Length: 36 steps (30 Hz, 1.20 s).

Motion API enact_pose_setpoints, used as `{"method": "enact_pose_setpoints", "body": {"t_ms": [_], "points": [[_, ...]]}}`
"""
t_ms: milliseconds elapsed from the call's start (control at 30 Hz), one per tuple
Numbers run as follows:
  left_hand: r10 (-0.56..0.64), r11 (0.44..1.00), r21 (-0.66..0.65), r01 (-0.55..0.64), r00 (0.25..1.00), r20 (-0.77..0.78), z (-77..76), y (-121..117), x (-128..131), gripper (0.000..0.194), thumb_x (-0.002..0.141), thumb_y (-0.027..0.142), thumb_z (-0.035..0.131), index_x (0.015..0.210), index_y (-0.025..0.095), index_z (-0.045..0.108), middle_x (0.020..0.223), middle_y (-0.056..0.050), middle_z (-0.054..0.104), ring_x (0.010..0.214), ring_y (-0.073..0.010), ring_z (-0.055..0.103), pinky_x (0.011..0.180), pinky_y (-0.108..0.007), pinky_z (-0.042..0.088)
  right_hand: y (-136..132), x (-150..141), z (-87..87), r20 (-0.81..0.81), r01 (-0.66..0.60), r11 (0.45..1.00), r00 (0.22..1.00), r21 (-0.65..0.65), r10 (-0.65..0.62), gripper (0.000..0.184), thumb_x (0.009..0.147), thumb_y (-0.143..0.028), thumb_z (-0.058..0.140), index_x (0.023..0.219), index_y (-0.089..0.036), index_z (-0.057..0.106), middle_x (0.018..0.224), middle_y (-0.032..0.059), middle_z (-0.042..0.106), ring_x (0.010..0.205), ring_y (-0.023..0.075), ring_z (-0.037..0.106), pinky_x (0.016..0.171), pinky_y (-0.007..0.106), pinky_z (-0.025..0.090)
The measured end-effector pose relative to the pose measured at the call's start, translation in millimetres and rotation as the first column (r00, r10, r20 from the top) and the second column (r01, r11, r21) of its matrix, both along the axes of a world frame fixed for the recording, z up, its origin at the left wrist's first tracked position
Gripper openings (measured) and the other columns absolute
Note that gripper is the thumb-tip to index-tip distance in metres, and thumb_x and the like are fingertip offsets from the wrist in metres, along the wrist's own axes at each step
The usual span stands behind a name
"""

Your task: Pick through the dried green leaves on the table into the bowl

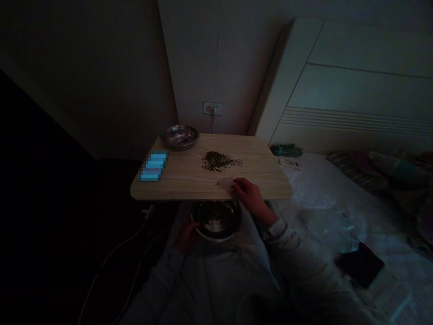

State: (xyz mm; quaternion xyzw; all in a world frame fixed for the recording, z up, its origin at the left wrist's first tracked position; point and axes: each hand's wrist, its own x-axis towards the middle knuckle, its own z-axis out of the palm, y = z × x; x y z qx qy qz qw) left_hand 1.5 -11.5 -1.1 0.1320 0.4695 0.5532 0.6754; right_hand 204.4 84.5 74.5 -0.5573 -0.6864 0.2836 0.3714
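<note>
A small heap of dark green grains, like beans or seeds (216,160), lies spread on the light wooden table (182,186). Near the front edge, my right hand (249,195) pinches a thin, clear piece, apparently plastic (226,183), pressed low against the tabletop. A few grains sit by its left side. Below the edge, my left hand (187,235) grips the left rim of a metal bowl (218,238) resting on my lap. Some grains show inside that bowl, though its interior is dim.
Another metal bowl (179,137) stands at the table's back left, a lit phone (154,166) in front of it. On the bed at right lie a green bottle (287,150), a pale remote (290,163) and a dark flat item (360,264). White cables (117,248) hang at left.
</note>
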Motion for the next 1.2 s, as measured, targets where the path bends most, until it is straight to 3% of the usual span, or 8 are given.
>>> {"method": "enact_pose_setpoints", "body": {"t_ms": [633, 833, 1200], "points": [[-0.01, 1.0, -0.003, 0.01, 1.0, -0.007, -1.2, -0.6, -2.0, 0.062, 0.054, 0.017, 0.067, 0.115, 0.02, 0.058, 0.094, -0.004, 0.072, 0.097, -0.0279, 0.065, 0.08, -0.037, 0.051, -3.6, -5.1, 2.8, 0.021, 0.033, 0.998, 0.999, -0.052, -0.032, 0.019, 0.081, -0.023, 0.052, 0.097, -0.018, 0.063, 0.081, 0.0066, 0.071, 0.073, 0.019, 0.067, 0.068, 0.031, 0.051], [0.001, 1.0, -0.03, -0.001, 1.0, -0.004, 3.2, -0.8, -0.8, 0.06, 0.052, 0.017, 0.067, 0.111, 0.02, 0.06, 0.092, -0.004, 0.073, 0.095, -0.0288, 0.065, 0.076, -0.037, 0.053, -1.1, -9.7, 0.8, 0.05, 0.038, 0.999, 0.998, -0.006, -0.038, 0.02, 0.082, -0.024, 0.051, 0.097, -0.017, 0.063, 0.079, 0.0063, 0.071, 0.071, 0.0186, 0.066, 0.065, 0.03, 0.05], [0.0, 1.0, 0.012, 0.0, 1.0, 0.017, -6.8, -0.3, -1.6, 0.053, 0.056, 0.015, 0.065, 0.11, 0.019, 0.061, 0.09, -0.004, 0.073, 0.095, -0.0267, 0.066, 0.08, -0.037, 0.052, -4.7, -6.8, 5.2, 0.086, 0.061, 0.997, 0.995, -0.054, -0.056, 0.023, 0.082, -0.023, 0.051, 0.099, -0.016, 0.064, 0.081, 0.0075, 0.071, 0.074, 0.0187, 0.066, 0.068, 0.03, 0.05]]}}
